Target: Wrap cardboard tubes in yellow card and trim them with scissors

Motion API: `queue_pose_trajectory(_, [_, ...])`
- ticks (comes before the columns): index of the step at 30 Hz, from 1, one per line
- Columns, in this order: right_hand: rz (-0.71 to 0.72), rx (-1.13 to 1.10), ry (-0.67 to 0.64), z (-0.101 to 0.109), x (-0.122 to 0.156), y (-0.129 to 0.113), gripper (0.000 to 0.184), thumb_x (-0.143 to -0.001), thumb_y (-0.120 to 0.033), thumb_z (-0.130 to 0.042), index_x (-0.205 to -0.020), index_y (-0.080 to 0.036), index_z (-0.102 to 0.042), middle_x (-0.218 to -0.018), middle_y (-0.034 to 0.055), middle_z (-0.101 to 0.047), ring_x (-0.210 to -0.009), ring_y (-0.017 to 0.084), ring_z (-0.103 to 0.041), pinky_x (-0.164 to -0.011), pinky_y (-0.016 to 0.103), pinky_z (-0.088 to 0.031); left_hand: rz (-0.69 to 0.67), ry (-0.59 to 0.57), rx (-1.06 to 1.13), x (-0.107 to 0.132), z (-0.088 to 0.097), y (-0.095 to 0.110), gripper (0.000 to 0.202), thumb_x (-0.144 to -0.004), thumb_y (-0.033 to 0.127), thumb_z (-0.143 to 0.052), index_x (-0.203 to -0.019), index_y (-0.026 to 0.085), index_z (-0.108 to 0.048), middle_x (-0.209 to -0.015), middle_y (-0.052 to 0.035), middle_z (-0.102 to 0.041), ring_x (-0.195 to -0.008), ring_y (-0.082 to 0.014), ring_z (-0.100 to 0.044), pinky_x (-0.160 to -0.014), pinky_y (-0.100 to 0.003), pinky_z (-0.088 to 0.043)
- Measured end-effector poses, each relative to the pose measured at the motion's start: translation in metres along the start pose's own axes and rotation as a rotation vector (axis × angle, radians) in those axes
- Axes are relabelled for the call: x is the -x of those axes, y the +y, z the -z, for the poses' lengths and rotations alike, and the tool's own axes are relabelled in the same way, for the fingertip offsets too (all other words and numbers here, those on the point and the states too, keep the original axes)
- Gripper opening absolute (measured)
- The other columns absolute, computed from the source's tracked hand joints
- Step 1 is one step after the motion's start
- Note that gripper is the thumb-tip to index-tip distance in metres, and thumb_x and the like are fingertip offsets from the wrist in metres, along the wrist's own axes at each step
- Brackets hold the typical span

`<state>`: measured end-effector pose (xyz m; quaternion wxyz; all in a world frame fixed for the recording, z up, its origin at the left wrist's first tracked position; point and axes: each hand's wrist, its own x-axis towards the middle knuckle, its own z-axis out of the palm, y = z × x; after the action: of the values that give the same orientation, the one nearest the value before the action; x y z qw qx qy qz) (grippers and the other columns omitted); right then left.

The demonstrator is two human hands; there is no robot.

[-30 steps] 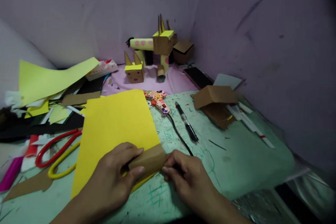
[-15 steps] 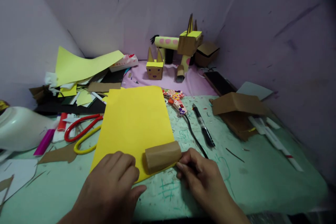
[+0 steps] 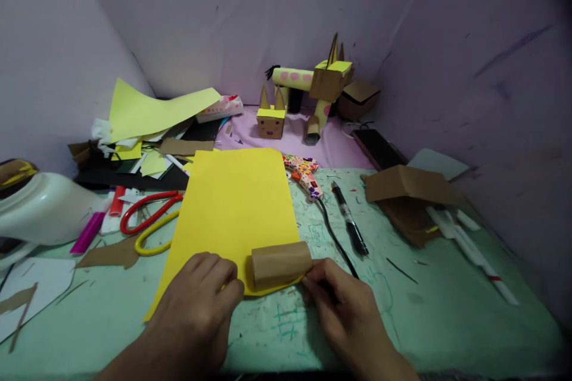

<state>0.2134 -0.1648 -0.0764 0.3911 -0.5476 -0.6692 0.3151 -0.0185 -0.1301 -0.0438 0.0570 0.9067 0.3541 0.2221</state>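
Note:
A sheet of yellow paper (image 3: 236, 202) lies in front of me with a brown cardboard tube (image 3: 282, 263) on its near right part. My left hand (image 3: 208, 297) is closed at the sheet's near edge, thumb against the curled fingers, left of the tube. At the near right corner my right hand (image 3: 337, 294) pinches the paper, its fingertips close to the tube's right end. The paper's near edge curves up slightly under the tube. Scissors with red and yellow handles (image 3: 154, 223) lie partly beneath the sheet's left side.
Right of the paper are a flower-patterned glue gun (image 3: 306, 175) with a black cord and a black pen (image 3: 349, 218). Folded cardboard (image 3: 409, 184) stands farther right. Behind are a small cardboard animal head (image 3: 270, 124) and a larger animal figure (image 3: 330, 80). Paper scraps (image 3: 152, 113) pile up back left.
My left thumb has come up from below the paper's edge to press against the fingers. My right hand keeps its pinch at the corner. The view has shifted slightly.

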Motion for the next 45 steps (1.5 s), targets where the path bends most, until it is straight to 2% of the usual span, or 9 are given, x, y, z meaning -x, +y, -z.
queue_pose_trajectory(6, [0.021,0.016,0.021,0.002,0.0,-0.006,0.013,-0.09,-0.016,-0.047,-0.078,-0.021,-0.049,-0.067,-0.0026,-0.057,-0.058,0.011,-0.054,-0.055,0.021,-0.043,0.045,-0.01,0.022,0.002,-0.002,0.0,0.025,-0.078,0.002,-0.042,-0.074,0.017,-0.062,-0.07,-0.0055,-0.054,-0.066,-0.0204,-0.045,-0.059,-0.036,-0.034])
queue_pose_trajectory(9, [0.056,-0.015,0.032,0.003,0.0,-0.01,0.008,-0.088,-0.014,-0.052,-0.091,-0.022,-0.055,-0.076,-0.0008,-0.062,-0.065,0.012,-0.06,-0.06,0.022,-0.049,0.061,-0.028,0.021,0.002,0.0,0.0,0.025,-0.081,0.003,-0.041,-0.077,0.017,-0.062,-0.073,-0.0061,-0.056,-0.068,-0.0204,-0.047,-0.06,-0.037,-0.036])
queue_pose_trajectory(12, [0.119,-0.044,0.021,0.003,-0.001,-0.012,0.024,-0.084,-0.013,-0.058,-0.106,-0.024,-0.057,-0.091,0.0015,-0.067,-0.076,0.014,-0.064,-0.066,0.024,-0.054,0.059,-0.018,0.029,0.001,0.002,0.0,0.024,-0.081,0.003,-0.041,-0.078,0.016,-0.061,-0.075,-0.0066,-0.056,-0.069,-0.0207,-0.048,-0.06,-0.037,-0.036])
queue_pose_trajectory(16, [0.178,-0.037,0.009,0.004,-0.002,-0.011,0.032,-0.082,-0.011,-0.062,-0.11,-0.025,-0.058,-0.098,0.0031,-0.069,-0.084,0.016,-0.066,-0.07,0.026,-0.055,0.055,-0.003,0.032,-0.001,0.005,-0.001,0.023,-0.082,0.003,-0.042,-0.077,0.016,-0.061,-0.073,-0.0059,-0.056,-0.068,-0.0205,-0.048,-0.06,-0.037,-0.036])
queue_pose_trajectory(22, [0.271,-0.024,0.018,0.006,-0.006,-0.009,0.031,-0.082,-0.007,-0.063,-0.107,-0.025,-0.061,-0.089,0.0012,-0.071,-0.079,0.014,-0.067,-0.069,0.025,-0.055,0.058,-0.018,0.023,-0.004,0.009,-0.001,0.024,-0.081,0.004,-0.043,-0.076,0.016,-0.063,-0.072,-0.0062,-0.055,-0.067,-0.0212,-0.047,-0.06,-0.037,-0.037])
queue_pose_trajectory(29, [0.348,0.021,0.038,0.012,-0.015,-0.009,0.033,-0.08,-0.008,-0.066,-0.107,-0.026,-0.063,-0.081,0.0018,-0.071,-0.073,0.018,-0.061,-0.064,0.033,-0.052,0.064,-0.037,0.038,-0.005,0.01,-0.001,0.025,-0.083,0.004,-0.041,-0.076,0.016,-0.062,-0.073,-0.0061,-0.056,-0.067,-0.021,-0.048,-0.06,-0.037,-0.037])
queue_pose_trajectory(36, [0.341,0.067,0.022,0.014,-0.02,-0.01,0.012,-0.08,-0.01,-0.064,-0.083,-0.021,-0.068,-0.079,0.0049,-0.069,-0.074,0.019,-0.059,-0.064,0.033,-0.051,0.087,-0.081,0.086,-0.009,0.016,-0.003,0.026,-0.088,0.011,-0.039,-0.079,0.017,-0.063,-0.076,-0.0062,-0.058,-0.07,-0.0206,-0.052,-0.061,-0.036,-0.04])
queue_pose_trajectory(42, [0.26,0.041,-0.049,0.014,-0.018,-0.011,0.011,-0.082,-0.011,-0.06,-0.077,-0.021,-0.062,-0.072,0.0028,-0.063,-0.074,0.019,-0.056,-0.064,0.032,-0.047,0.101,-0.104,0.097,-0.009,0.015,-0.006,0.026,-0.089,0.015,-0.039,-0.079,0.018,-0.063,-0.077,-0.0062,-0.059,-0.071,-0.0214,-0.053,-0.062,-0.037,-0.041])
queue_pose_trajectory(45, [0.189,0.025,-0.046,0.014,-0.016,-0.01,0.01,-0.081,-0.013,-0.062,-0.08,-0.021,-0.056,-0.075,0.0017,-0.059,-0.074,0.017,-0.054,-0.063,0.029,-0.045,0.134,-0.116,0.095,-0.01,0.014,-0.006,0.028,-0.09,0.016,-0.037,-0.076,0.019,-0.061,-0.075,-0.0057,-0.059,-0.069,-0.0215,-0.052,-0.062,-0.037,-0.04])
